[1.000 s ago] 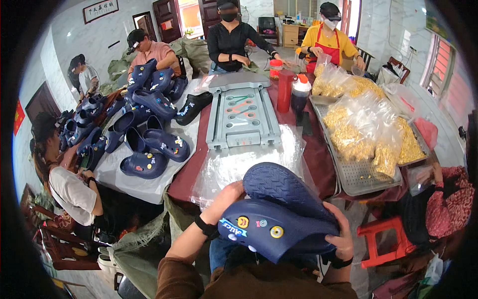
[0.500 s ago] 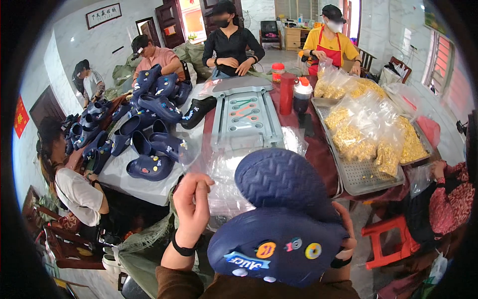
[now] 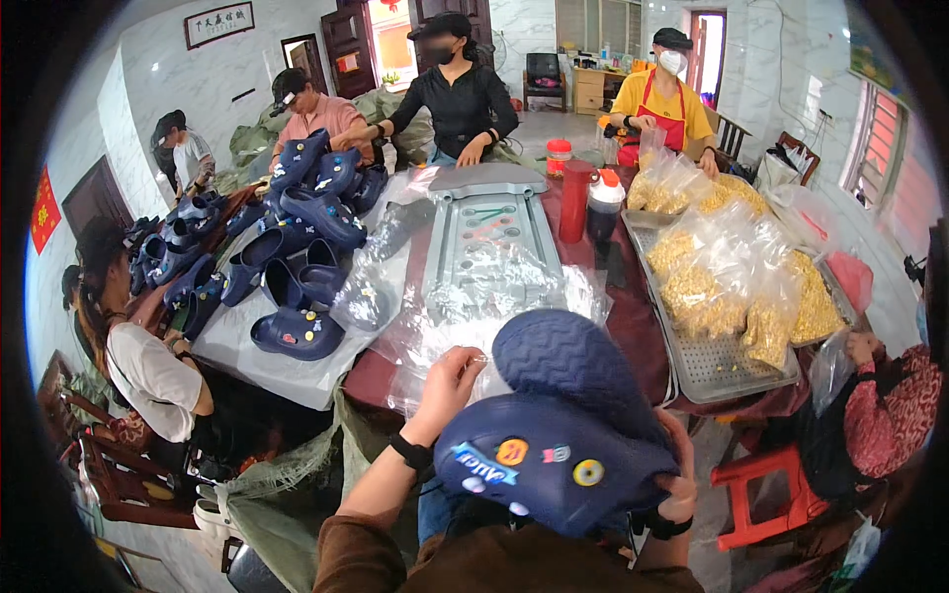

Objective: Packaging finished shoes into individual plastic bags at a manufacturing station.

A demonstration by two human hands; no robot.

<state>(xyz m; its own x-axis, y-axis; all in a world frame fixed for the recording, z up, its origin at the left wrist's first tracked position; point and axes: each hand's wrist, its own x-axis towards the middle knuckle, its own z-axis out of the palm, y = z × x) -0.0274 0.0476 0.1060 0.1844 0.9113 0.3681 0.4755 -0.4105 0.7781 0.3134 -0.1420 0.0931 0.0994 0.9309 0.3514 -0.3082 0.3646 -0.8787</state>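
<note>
My right hand (image 3: 678, 474) grips a pair of navy foam clogs (image 3: 563, 465) by their right side, in front of my chest. One clog shows its zigzag-ribbed sole (image 3: 556, 356); the other has its top toward me, with an orange charm, a yellow eye-like charm and a blue banner charm. To the left of the clogs my left hand (image 3: 453, 383) has its fingers pinched together on the edge of a clear plastic bag (image 3: 420, 366). That film spreads over the table and the near end of a grey plastic panel (image 3: 484, 237).
Navy clogs with charms (image 3: 297, 334) pile up at the left. On the right, a perforated metal tray (image 3: 727, 381) bears bags of yellow pieces (image 3: 702, 277). A red cylinder (image 3: 573, 203) and a dark bottle (image 3: 603, 208) stand between. Several people work around; a red stool (image 3: 766, 494) is at right.
My left hand has moved right, close to the clogs, and the clear film now spreads wider across the panel. The clogs have shifted slightly right. The co-worker in black has stretched an arm leftward.
</note>
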